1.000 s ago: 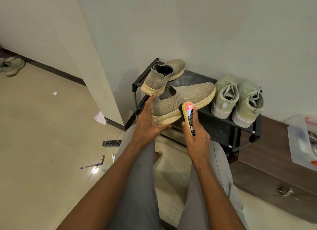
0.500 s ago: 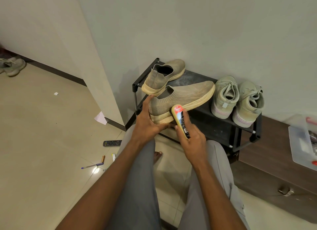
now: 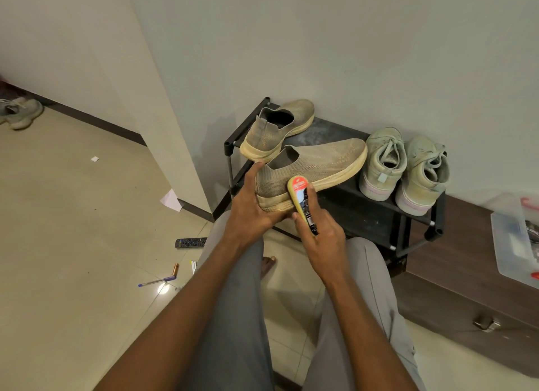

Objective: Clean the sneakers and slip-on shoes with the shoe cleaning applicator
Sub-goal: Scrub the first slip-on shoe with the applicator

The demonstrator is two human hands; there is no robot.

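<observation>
My left hand (image 3: 250, 207) grips the heel of a tan knit slip-on shoe (image 3: 320, 163), thumb up along its back. The shoe's toe points right over the black shoe rack (image 3: 364, 213). My right hand (image 3: 323, 239) holds the shoe cleaning applicator (image 3: 300, 198), a yellow-edged stick with a red and black label, and its tip presses on the shoe's side just above the sole near the heel. The second slip-on (image 3: 277, 128) lies on the rack's back left corner. A pair of pale green lace-up sneakers (image 3: 405, 169) stands on the rack at the right.
A remote control (image 3: 191, 242), a pen (image 3: 156, 281) and a battery (image 3: 175, 269) lie on the tiled floor at the left. A brown cabinet (image 3: 466, 274) with a clear plastic box (image 3: 513, 245) stands right of the rack. Another sneaker (image 3: 20, 113) lies far left.
The applicator has slid left along the shoe's side toward the heel. My left hand keeps its hold on the heel, and the shoe has barely moved.
</observation>
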